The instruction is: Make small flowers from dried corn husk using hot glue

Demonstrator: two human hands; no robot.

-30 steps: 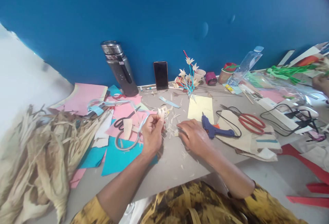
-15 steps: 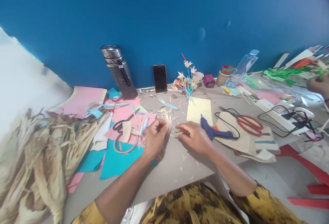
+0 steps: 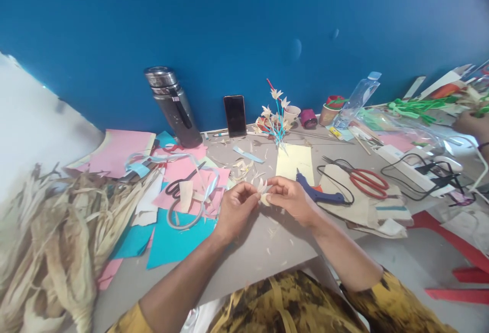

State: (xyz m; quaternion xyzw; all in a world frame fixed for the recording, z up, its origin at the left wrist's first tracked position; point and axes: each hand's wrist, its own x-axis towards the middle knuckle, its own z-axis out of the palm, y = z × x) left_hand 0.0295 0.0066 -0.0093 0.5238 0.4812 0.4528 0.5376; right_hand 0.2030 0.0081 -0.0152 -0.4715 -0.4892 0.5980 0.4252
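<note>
My left hand (image 3: 237, 212) is closed in a pinch on a small cream flower (image 3: 262, 186) of corn-husk petals. From the other side, my right hand (image 3: 293, 200) pinches a pale husk petal (image 3: 265, 199) against it, its fingertips meeting those of the left. The flower's base is partly hidden by the fingers. Husk scraps (image 3: 244, 170) lie just beyond the hands. A blue glue gun (image 3: 324, 196) rests right of my right hand, by a yellow paper sheet (image 3: 292, 160). Finished-looking husk flowers (image 3: 276, 94) on blue stems stand farther back.
Dried corn husks (image 3: 64, 241) are heaped at left, near black-handled scissors (image 3: 179, 186) and coloured paper (image 3: 179, 246). Red-handled scissors (image 3: 369, 183) lie on cloth at right, before a power strip (image 3: 412, 170). A flask (image 3: 173, 109), phone (image 3: 235, 115) and bottle (image 3: 359, 100) line the wall. Another person's hand (image 3: 471, 124) shows far right.
My hands have come together: the right hand's petal now meets the flower in the left hand, where there was a gap before. The view has shifted slightly.
</note>
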